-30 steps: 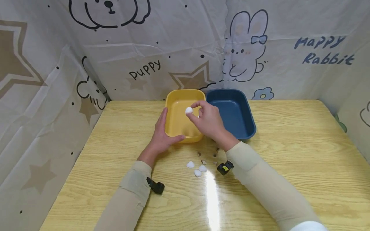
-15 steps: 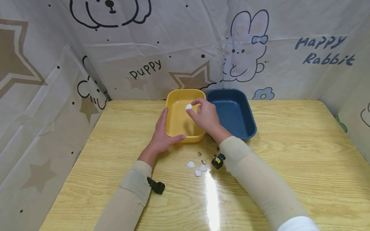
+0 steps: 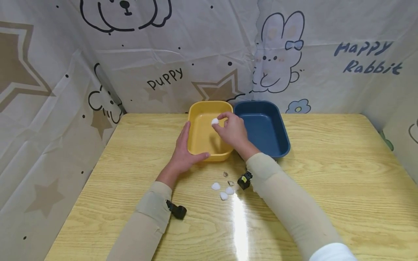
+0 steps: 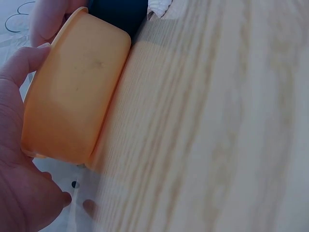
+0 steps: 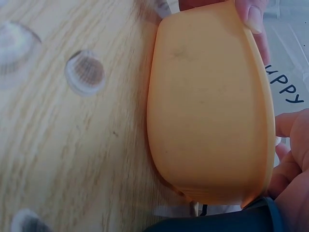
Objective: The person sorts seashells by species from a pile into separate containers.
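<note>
Between thumb and forefinger, my right hand (image 3: 234,131) pinches a white seashell (image 3: 214,121) above the yellow bin (image 3: 216,158). My left hand (image 3: 184,154) holds the near left corner of that bin: its fingers lie along the left wall and the thumb reaches over the front rim. In the left wrist view the thumb (image 4: 29,62) shows at the rim. On the table in front of the bin lie a few white seashells (image 3: 215,186) and small brown seashells (image 3: 230,183). The right wrist view has one ribbed brownish seashell (image 5: 86,72) close up. The bin's floor is partly hidden by my right hand.
A dark blue bin (image 3: 266,136) stands right against the yellow one. Both sit on the wooden table (image 3: 333,163) near its back edge, before a printed cloth backdrop (image 3: 215,47). My right forearm crosses the table's front right part.
My right hand has lifted slightly with the seashell, and its forearm has swung left, now covering some small brown seashells. The left hand stays on the yellow bin.
</note>
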`<state>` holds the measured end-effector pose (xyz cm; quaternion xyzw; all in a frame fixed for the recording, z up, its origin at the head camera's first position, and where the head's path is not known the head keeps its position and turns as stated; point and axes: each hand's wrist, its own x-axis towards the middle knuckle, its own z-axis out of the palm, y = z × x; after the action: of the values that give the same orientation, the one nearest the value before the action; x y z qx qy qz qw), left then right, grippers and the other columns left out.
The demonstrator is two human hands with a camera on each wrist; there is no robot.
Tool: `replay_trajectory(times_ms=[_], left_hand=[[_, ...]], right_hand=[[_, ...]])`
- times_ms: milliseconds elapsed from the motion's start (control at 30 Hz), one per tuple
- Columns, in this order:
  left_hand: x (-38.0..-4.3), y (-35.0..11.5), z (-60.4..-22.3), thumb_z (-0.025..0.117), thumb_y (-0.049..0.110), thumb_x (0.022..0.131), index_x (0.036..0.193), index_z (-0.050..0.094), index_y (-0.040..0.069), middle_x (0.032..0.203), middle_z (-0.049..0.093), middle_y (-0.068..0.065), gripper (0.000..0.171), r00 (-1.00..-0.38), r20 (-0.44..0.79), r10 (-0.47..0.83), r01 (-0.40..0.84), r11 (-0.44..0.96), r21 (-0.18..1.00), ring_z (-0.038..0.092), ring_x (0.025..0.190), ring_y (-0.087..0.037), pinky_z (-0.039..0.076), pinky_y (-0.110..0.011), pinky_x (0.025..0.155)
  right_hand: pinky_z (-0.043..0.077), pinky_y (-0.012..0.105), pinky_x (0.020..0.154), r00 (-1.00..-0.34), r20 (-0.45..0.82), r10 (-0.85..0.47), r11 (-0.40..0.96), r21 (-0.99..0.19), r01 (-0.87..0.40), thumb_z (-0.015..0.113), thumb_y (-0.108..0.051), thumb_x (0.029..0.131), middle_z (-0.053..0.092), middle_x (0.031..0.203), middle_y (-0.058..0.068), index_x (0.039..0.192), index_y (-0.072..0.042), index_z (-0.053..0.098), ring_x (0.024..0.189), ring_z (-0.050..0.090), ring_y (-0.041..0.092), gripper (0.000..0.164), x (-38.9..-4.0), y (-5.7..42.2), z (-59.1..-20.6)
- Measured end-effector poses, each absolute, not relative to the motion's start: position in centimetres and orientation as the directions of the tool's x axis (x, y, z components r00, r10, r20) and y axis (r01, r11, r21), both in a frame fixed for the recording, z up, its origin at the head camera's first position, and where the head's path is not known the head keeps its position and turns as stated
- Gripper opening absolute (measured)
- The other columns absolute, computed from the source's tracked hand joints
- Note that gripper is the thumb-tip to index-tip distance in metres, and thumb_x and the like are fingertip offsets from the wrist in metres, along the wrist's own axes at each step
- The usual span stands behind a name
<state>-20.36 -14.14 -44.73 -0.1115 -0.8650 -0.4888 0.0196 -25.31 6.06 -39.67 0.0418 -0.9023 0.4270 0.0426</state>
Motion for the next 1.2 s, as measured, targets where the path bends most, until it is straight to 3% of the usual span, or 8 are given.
replay_trajectory(times_ms=[900, 1200], left_hand=[[-20.4, -14.0, -44.7, 0.089, 0.037, 0.074, 0.162, 0.000, 0.028, 0.166, 0.004, 0.003, 0.125, -0.975, 0.138, 0.176, 0.209, 0.491, 0.846, 0.006, 0.149, -0.020, 0.014, -0.046, 0.117], [-20.3, -14.1, -44.7, 0.089, 0.038, 0.073, 0.162, 0.000, 0.029, 0.166, 0.004, 0.003, 0.126, -0.979, 0.119, 0.164, 0.186, 0.502, 0.845, 0.007, 0.149, -0.019, 0.014, -0.044, 0.117]], right_hand=[[0.032, 0.029, 0.046, -0.995, 0.095, -0.038, 0.609, -0.787, -0.099, 0.077, -0.034, 0.089, 0.046, 0.063, 0.006, 0.120, -0.013, 0.064, 0.050, 0.043, 0.021, 0.040, -24.7, 7.4, -38.8], [0.032, 0.029, 0.043, -0.982, 0.179, -0.058, 0.596, -0.783, -0.178, 0.078, -0.031, 0.088, 0.044, 0.060, 0.006, 0.118, -0.010, 0.065, 0.048, 0.042, 0.023, 0.039, -23.3, 8.6, -38.0]])
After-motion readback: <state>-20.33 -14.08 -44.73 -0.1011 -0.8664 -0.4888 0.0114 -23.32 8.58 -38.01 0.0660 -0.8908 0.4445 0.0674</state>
